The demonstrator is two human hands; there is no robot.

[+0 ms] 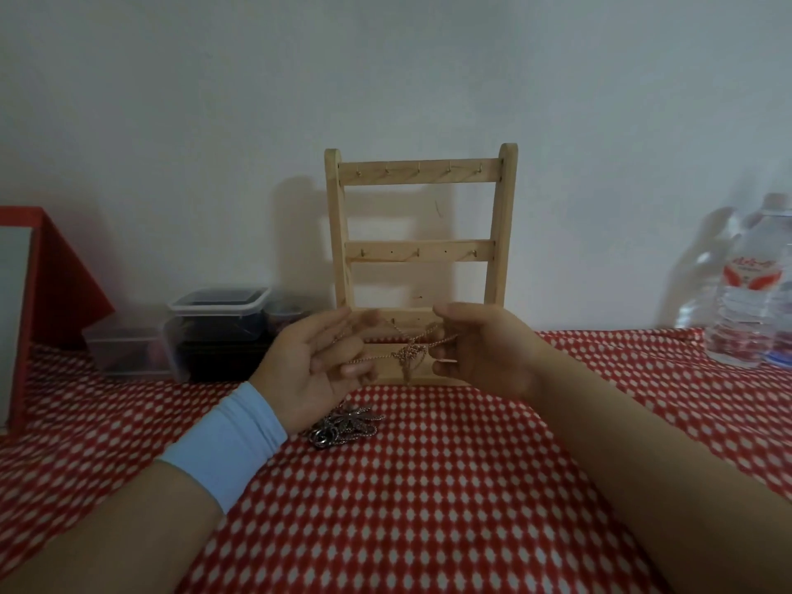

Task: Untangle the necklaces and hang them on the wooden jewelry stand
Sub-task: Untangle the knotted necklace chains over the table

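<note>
Before the wooden jewelry stand (pixel 420 250), left hand (pixel 308 362) and right hand (pixel 484 349) pinching rose chain (pixel 407 351), knot midway; untangling underway; next, gently teasing loops apart; silver necklaces (pixel 347 424) waiting on tablecloth (pixel 428 486).

Stand (pixel 420 250) behind tablecloth (pixel 428 486); containers (pixel 214 332) left, bottle (pixel 745 293) right.

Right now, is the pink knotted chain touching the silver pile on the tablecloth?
Apart. The head view shows the pink knotted chain held up between the left hand and right hand, above the silver pile, which lies on the tablecloth.
</note>
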